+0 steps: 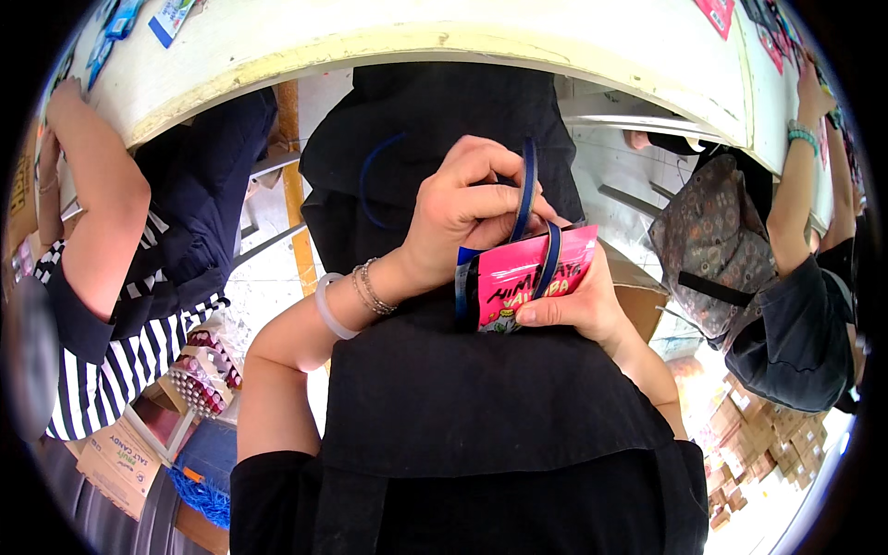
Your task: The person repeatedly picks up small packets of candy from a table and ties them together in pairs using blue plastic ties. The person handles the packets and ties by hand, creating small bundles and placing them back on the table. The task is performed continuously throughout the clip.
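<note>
My right hand (590,298) grips a pink printed pouch (510,284) with its thumb on the front, above my black apron (485,395). My left hand (465,201) is at the pouch's top edge, its fingers pinching a dark blue ribbon strap (531,184). One part of the strap loops up beside these fingers; another part hangs over the pouch's front. The fingertips of my left hand are partly hidden behind the strap and pouch. A thin blue cord or line (364,177) curves over the black cloth on my lap.
A white table (444,31) with a worn edge lies ahead, with a white and blue packet (170,21) and a pink packet (716,14) on it. People work on both sides: an arm (104,180) at left, another (791,201) at right. Cardboard boxes (121,465) stand on the floor.
</note>
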The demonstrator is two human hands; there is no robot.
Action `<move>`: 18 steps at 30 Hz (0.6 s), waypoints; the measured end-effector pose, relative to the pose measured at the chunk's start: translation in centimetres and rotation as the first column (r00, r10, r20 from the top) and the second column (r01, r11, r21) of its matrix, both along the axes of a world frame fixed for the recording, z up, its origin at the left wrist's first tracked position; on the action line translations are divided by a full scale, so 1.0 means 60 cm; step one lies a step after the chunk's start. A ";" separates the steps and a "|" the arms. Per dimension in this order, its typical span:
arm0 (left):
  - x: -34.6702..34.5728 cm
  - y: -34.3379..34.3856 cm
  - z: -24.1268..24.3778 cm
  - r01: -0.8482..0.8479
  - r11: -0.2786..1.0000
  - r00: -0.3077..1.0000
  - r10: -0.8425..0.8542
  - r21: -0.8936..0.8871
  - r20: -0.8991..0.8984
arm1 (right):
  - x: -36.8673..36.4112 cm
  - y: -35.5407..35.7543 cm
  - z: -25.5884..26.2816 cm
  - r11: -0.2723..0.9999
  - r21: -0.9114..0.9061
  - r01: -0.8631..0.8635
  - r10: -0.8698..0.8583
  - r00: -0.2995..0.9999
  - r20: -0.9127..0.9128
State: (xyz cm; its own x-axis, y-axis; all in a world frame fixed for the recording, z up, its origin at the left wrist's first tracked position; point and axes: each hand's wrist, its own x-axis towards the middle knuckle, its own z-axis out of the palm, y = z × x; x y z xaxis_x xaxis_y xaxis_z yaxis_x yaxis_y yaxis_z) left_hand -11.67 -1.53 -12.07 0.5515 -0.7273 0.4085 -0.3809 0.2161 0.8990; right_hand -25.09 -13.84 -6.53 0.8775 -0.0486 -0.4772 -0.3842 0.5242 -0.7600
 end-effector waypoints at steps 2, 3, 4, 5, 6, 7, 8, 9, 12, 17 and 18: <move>-0.007 0.016 0.005 0.066 0.994 0.989 -0.054 0.081 -0.140 | -0.007 0.000 -0.001 0.999 -0.025 0.033 -0.033 0.999 0.009; -0.009 0.025 0.007 0.101 0.988 0.975 -0.074 0.120 -0.208 | -0.008 0.000 -0.002 0.999 -0.034 0.042 -0.042 0.999 0.008; -0.015 0.032 0.006 0.071 0.993 0.983 -0.054 0.092 -0.178 | -0.010 0.001 -0.002 0.998 -0.044 0.051 -0.051 0.999 0.008; -0.018 0.041 0.008 0.062 0.988 0.972 -0.029 0.139 -0.232 | -0.012 0.001 -0.003 0.997 -0.053 0.060 -0.059 0.998 0.008; -0.020 0.051 0.012 0.061 0.981 0.959 -0.006 0.185 -0.284 | -0.014 0.001 -0.006 0.995 -0.082 0.060 -0.059 0.998 0.021; -0.024 0.059 0.017 0.061 0.971 0.942 0.020 0.232 -0.334 | -0.015 0.003 -0.005 0.996 -0.061 0.064 -0.064 0.998 -0.001; -0.037 0.064 0.013 0.017 0.973 0.883 0.094 0.231 -0.460 | -0.015 0.005 -0.005 0.997 -0.040 0.069 -0.070 0.997 -0.022; -0.035 0.068 0.008 0.047 0.972 0.896 0.060 0.228 -0.441 | -0.015 0.008 -0.005 0.997 -0.018 0.072 -0.073 0.996 -0.042; -0.030 0.073 0.001 0.135 0.969 0.884 -0.023 0.208 -0.467 | -0.012 0.010 -0.003 0.996 -0.008 0.092 -0.092 0.993 -0.068; -0.025 0.072 -0.007 0.278 0.938 0.853 -0.142 0.207 -0.502 | -0.015 0.010 -0.014 0.993 -0.050 0.111 -0.111 0.994 -0.003; -0.024 0.073 -0.006 0.306 0.927 0.833 -0.150 0.216 -0.533 | -0.014 0.010 -0.013 0.992 -0.035 0.122 -0.123 0.992 -0.018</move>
State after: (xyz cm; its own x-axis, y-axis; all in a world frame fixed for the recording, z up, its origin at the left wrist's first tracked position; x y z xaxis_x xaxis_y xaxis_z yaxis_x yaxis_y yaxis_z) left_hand -13.12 2.86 -12.46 0.4256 -0.8973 -0.1167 0.1642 -0.0503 0.9851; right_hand -25.94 -13.26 -7.34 0.8542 -0.1711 -0.4910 -0.3342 0.5427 -0.7706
